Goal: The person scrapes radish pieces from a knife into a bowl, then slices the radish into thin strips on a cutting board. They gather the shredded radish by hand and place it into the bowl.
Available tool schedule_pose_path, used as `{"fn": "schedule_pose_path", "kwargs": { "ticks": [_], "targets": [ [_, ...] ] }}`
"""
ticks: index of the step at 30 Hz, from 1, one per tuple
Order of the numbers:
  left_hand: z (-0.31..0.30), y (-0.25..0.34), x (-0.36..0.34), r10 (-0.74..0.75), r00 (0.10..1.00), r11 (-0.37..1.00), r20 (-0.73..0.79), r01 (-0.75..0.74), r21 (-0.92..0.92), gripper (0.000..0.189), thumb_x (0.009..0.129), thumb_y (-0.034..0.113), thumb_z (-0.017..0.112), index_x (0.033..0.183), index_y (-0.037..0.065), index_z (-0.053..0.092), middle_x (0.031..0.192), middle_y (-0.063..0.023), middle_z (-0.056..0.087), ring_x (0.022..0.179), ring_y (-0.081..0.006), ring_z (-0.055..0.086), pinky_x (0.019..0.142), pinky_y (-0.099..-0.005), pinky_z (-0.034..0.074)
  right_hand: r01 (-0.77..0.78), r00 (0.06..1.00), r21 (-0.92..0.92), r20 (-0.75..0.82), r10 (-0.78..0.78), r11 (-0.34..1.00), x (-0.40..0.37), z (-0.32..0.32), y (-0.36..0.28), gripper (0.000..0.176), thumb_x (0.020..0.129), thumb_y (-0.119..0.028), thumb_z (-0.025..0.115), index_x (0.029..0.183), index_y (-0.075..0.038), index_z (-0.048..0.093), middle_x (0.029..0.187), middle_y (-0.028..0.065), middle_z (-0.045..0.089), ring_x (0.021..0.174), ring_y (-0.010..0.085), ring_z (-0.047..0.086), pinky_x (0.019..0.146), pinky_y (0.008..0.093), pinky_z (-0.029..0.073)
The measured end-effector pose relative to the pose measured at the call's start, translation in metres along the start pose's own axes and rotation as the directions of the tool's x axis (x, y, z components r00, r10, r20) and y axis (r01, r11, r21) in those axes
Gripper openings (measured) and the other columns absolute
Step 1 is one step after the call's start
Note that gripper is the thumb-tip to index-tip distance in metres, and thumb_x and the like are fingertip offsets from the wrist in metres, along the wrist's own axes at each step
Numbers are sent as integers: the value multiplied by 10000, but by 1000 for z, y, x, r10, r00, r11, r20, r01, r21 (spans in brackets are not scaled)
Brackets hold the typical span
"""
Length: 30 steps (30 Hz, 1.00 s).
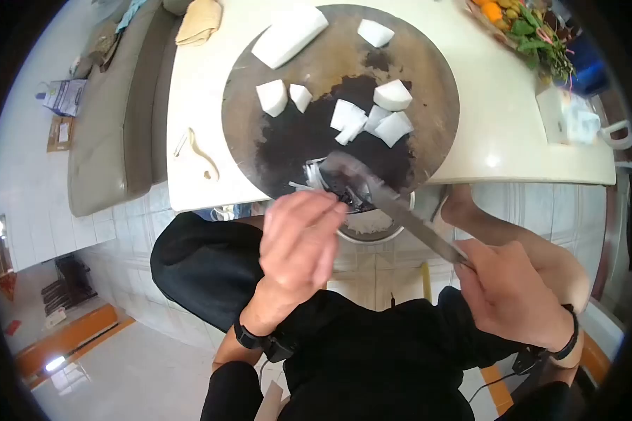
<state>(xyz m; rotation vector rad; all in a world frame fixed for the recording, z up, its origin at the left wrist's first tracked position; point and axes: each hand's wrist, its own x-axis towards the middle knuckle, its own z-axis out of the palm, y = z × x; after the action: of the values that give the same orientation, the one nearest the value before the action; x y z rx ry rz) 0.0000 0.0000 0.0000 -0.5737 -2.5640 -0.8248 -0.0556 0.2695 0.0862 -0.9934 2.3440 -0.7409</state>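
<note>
My right hand (507,293) is wrapped around the handle of a knife (418,223), whose blade slants up and left over the near edge of a round wooden cutting board (428,77). Motion blurs the blade's far end. Close to it is my left hand (298,238), smeared by motion with fingers curled beside thin white strips (314,175); whether it grips any is hidden. Under the board's near edge, a bowl (372,230) shows pale shreds inside. White slices (393,128) and a white chunk (393,95), looking like radish, lie beyond the knife.
A large peeled white piece (290,36) rests on the far left of the board, with smaller chunks (272,97) nearer. A peeler (202,153) lies on the white table (498,140). A folded cloth (199,22), a fruit basket (516,24) and a tissue box (551,116) stand around.
</note>
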Motion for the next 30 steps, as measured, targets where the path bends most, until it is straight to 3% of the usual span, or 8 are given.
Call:
{"fn": "schedule_pose_path", "kwargs": {
  "ticks": [3, 6, 7, 9, 10, 13, 18, 30],
  "targets": [
    [2, 5, -6, -413, 843, 899, -344, 319, -300, 247, 863, -87, 610, 1100, -47, 669, 1149, -186, 641, 1023, -236, 632, 911, -315, 487, -183, 982, 216, 4, 187, 959, -11, 1, -11, 80, 942, -70, 545, 964, 6, 560, 636, 128, 621, 493, 196, 576, 490, 316, 437],
    [-6, -6, -18, -635, 688, 741, -351, 414, -529, 306, 893, -38, 603, 1197, -32, 632, 1245, -184, 603, 1156, -258, 578, 962, -341, 460, -375, 870, 778, 108, 481, 504, -22, 23, -15, 129, 944, -6, 483, 845, 41, 551, 611, 53, 570, 456, 68, 480, 435, 228, 373],
    [-9, -6, -18, -636, 681, 741, -363, 406, -535, 306, 893, -38, 603, 1197, -32, 632, 1245, -184, 603, 1156, -258, 578, 962, -341, 460, -374, 872, 769, 103, 478, 518, -29, 32, -14, 129, 944, -6, 483, 845, 41, 551, 611, 53, 570, 456, 68, 480, 435, 228, 373],
    [-16, -5, -15, -476, 822, 869, -312, 495, -22, 358, 868, 36, 650, 1219, -28, 614, 1328, -237, 522, 1239, -339, 503, 1035, -399, 389, -360, 828, 853, 105, 551, 377, -41, 48, -12, 158, 955, -19, 491, 821, 28, 560, 629, 62, 591, 451, 60, 477, 419, 207, 360],
    [-15, -8, -21, -474, 859, 862, -195, 497, 94, 555, 856, 189, 706, 1328, -29, 514, 1476, -262, 338, 1369, -408, 320, 1104, -503, 265, -340, 827, 872, 99, 554, 352, -45, 54, -12, 162, 963, -30, 494, 830, 26, 568, 634, 75, 594, 446, 68, 479, 418, 202, 365],
    [-8, 4, -18, -496, 868, 822, -23, 478, 311, 750, 825, 323, 736, 1393, -45, 410, 1540, -270, 187, 1411, -467, 185, 1111, -607, 156, -298, 826, 906, 88, 557, 299, -48, 70, -13, 169, 964, -47, 501, 835, 35, 573, 645, 82, 600, 445, 72, 477, 418, 208, 368],
    [8, 0, -21, -497, 867, 831, 35, 464, 308, 989, 808, 569, 659, 1482, -31, 253, 1576, -274, 42, 1441, -493, 30, 1115, -646, 23, -241, 856, 936, 80, 510, 257, -32, 85, -14, 138, 964, -74, 501, 914, 37, 566, 656, 90, 588, 441, 93, 465, 424, 242, 408],
    [12, -11, -12, -451, 892, 886, 25, 444, 134, 994, 781, 606, 675, 1484, 19, 291, 1571, -295, -3, 1422, -539, -42, 1080, -688, -10, -168, 910, 975, 96, 402, 147, 14, 116, -45, 179, 975, -118, 506, 904, 37, 562, 679, 79, 584, 464, 86, 466, 443, 235, 393]
  ]
}}
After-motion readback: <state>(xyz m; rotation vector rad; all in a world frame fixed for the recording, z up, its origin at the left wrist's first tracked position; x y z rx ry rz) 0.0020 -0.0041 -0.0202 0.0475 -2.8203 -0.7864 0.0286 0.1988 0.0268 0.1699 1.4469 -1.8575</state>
